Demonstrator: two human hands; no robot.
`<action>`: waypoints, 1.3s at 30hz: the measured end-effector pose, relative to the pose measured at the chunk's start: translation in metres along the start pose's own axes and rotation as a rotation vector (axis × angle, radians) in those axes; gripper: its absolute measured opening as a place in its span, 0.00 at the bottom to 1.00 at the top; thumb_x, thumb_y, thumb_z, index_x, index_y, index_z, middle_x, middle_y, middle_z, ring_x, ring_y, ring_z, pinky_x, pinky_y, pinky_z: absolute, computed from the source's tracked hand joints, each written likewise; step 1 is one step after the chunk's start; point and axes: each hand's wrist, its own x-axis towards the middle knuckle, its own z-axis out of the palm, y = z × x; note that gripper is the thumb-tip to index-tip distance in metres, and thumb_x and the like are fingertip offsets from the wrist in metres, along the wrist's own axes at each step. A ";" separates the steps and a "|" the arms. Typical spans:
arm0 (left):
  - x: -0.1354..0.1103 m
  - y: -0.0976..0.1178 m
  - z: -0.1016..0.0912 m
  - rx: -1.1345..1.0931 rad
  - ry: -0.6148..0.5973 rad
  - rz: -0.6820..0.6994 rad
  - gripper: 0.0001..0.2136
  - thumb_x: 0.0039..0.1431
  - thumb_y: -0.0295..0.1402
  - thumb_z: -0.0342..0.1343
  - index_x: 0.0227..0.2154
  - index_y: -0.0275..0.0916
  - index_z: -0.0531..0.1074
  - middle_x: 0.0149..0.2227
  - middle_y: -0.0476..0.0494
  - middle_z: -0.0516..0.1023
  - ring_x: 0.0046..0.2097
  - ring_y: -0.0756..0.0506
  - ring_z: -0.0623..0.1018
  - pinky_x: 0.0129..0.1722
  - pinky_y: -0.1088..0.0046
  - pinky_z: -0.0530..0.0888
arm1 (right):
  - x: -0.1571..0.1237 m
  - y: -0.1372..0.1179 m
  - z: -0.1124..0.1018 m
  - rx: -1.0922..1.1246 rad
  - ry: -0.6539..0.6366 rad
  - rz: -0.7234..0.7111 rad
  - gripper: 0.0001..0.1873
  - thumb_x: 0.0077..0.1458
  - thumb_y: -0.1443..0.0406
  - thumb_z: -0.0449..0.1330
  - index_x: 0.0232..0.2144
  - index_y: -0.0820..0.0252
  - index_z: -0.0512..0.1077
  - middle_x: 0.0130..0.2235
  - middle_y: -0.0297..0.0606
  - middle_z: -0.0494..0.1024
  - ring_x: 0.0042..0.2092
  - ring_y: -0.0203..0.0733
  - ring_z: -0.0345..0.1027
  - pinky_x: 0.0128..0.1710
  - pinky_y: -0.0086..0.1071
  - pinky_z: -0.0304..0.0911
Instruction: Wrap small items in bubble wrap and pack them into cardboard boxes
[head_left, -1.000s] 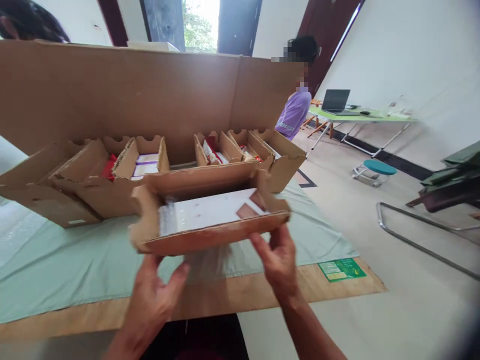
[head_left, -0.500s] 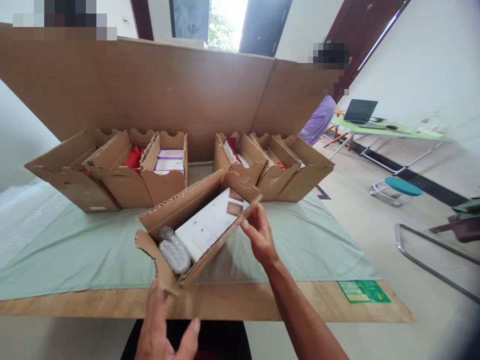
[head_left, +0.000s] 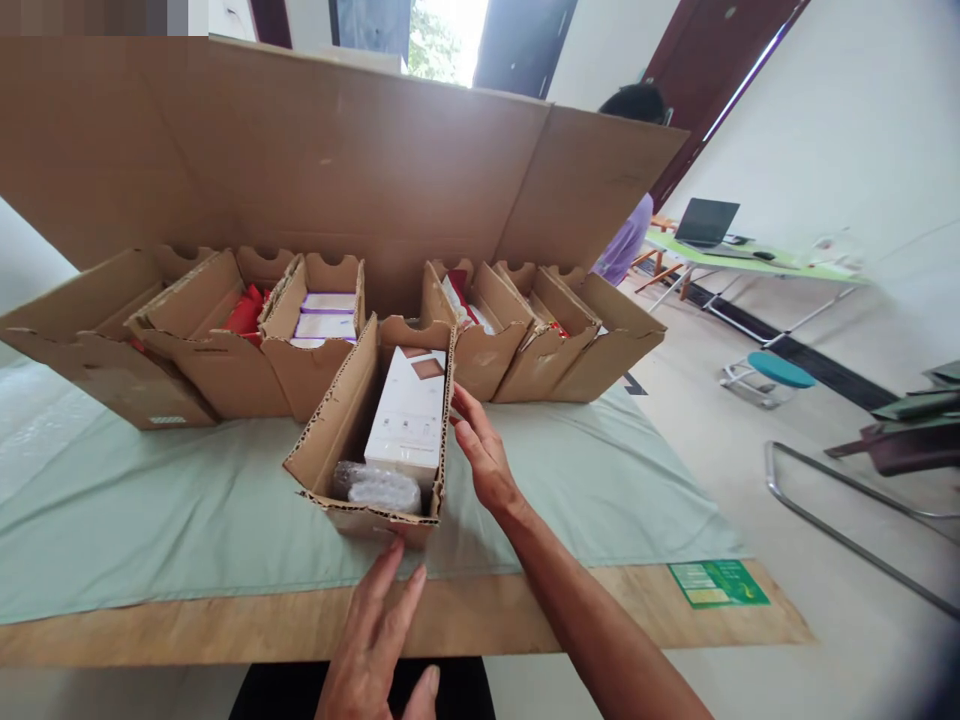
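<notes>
An open cardboard tray (head_left: 337, 430) rests on the pale green cloth (head_left: 150, 530), pointing away from me into the gap in a row of similar trays. Inside it lie a white box (head_left: 409, 410) with a brown patch and a clear plastic-wrapped bundle (head_left: 376, 487) at the near end. My left hand (head_left: 379, 640) is flat, fingers stretched out, fingertips at the tray's near end wall. My right hand (head_left: 480, 450) lies open alongside the tray's right wall, fingers extended and touching it.
Several more cardboard trays (head_left: 225, 340) with red and white items stand in a row before a tall cardboard sheet (head_left: 315, 160). The wooden table edge (head_left: 225, 620) is near me. A person in purple (head_left: 626, 240) sits by a green table with a laptop (head_left: 705, 222). A teal stool (head_left: 776, 372) stands on the floor.
The tray was held up crosswise in both hands, then swung round and set down on the cloth lengthwise. Both hands have let go and now rest flat against it.
</notes>
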 end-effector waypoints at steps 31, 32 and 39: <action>0.043 0.002 0.017 -0.020 -0.049 0.020 0.35 0.59 0.21 0.50 0.69 0.47 0.59 0.75 0.37 0.49 0.73 0.31 0.60 0.63 0.44 0.73 | 0.014 -0.005 -0.024 -0.130 0.150 -0.031 0.27 0.67 0.47 0.54 0.56 0.57 0.74 0.53 0.45 0.81 0.54 0.48 0.75 0.58 0.42 0.68; 0.045 0.000 0.014 -0.019 -0.063 0.033 0.35 0.59 0.21 0.51 0.70 0.48 0.58 0.75 0.36 0.50 0.72 0.31 0.61 0.62 0.43 0.73 | 0.023 -0.013 -0.030 -0.188 0.194 -0.054 0.25 0.66 0.49 0.55 0.56 0.58 0.73 0.48 0.43 0.82 0.49 0.46 0.77 0.53 0.40 0.71; 0.076 -0.021 0.008 0.018 -0.035 0.029 0.28 0.61 0.25 0.52 0.65 0.43 0.65 0.70 0.31 0.62 0.68 0.31 0.68 0.59 0.41 0.76 | 0.113 -0.072 -0.054 -1.183 0.038 0.116 0.31 0.64 0.65 0.57 0.68 0.57 0.62 0.43 0.41 0.84 0.46 0.50 0.78 0.49 0.40 0.68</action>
